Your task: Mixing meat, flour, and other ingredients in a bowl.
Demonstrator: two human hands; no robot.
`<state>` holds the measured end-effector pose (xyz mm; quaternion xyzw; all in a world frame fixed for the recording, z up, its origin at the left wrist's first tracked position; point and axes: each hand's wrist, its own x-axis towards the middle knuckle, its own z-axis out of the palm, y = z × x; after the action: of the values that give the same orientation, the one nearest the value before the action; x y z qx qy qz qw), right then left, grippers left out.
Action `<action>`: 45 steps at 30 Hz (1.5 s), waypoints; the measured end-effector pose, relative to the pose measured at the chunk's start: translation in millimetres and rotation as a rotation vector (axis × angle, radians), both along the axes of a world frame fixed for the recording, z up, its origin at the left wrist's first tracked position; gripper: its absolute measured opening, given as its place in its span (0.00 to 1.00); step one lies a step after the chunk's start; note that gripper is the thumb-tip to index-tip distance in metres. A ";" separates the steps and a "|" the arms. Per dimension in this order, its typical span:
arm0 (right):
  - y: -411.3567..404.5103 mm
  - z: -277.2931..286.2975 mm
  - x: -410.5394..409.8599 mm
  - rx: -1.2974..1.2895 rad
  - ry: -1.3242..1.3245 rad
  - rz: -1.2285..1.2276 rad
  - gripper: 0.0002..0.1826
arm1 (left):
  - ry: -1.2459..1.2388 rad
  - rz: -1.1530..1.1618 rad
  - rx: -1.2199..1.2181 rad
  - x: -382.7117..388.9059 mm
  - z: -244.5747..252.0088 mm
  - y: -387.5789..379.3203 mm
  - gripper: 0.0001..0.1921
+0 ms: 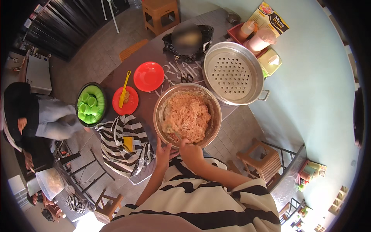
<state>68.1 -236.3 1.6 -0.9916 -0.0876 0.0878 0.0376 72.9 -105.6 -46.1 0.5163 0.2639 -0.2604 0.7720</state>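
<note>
A large metal bowl [216, 127] stands before me, filled with a pale pinkish, wet minced mixture [188, 116]. My left hand [163, 155] holds the bowl's near left side from outside, its fingers against the wall. Over the near rim, my right hand [190, 151] is closed around the handle of a spoon-like utensil [177, 134]. The utensil's head lies in the mixture and is coated with it, so its shape is mostly hidden.
A perforated steamer pan [232, 78] adjoins the bowl. Scissors [187, 77], red plates [148, 76], a yellow spatula [124, 90], green cups [92, 101], a striped plastic bag [124, 159] and a black bag [207, 34] share the table. A person [21, 110] stands at left.
</note>
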 end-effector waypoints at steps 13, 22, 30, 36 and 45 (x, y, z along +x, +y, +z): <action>-73.2 105.9 -3.9 -0.087 0.309 -0.087 0.03 | 0.008 -0.124 0.109 15.9 22.4 5.7 0.46; -34.7 8.7 0.2 0.156 0.394 -0.337 0.06 | 0.047 -0.370 0.076 36.6 30.4 15.0 0.49; -41.9 16.3 34.0 0.256 0.438 -0.193 0.08 | 0.062 -0.408 0.111 39.2 33.1 15.5 0.49; -81.6 69.4 21.0 0.261 0.508 -0.307 0.08 | 0.056 -0.455 0.186 43.3 32.1 13.5 0.49; -102.8 82.9 48.4 0.136 0.277 -0.426 0.07 | 0.077 -0.442 0.218 41.8 35.4 17.4 0.50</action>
<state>116.5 -339.1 84.5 -0.9614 0.1235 0.2067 0.1334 114.8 -88.2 -10.8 0.6314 0.2004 -0.4123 0.6255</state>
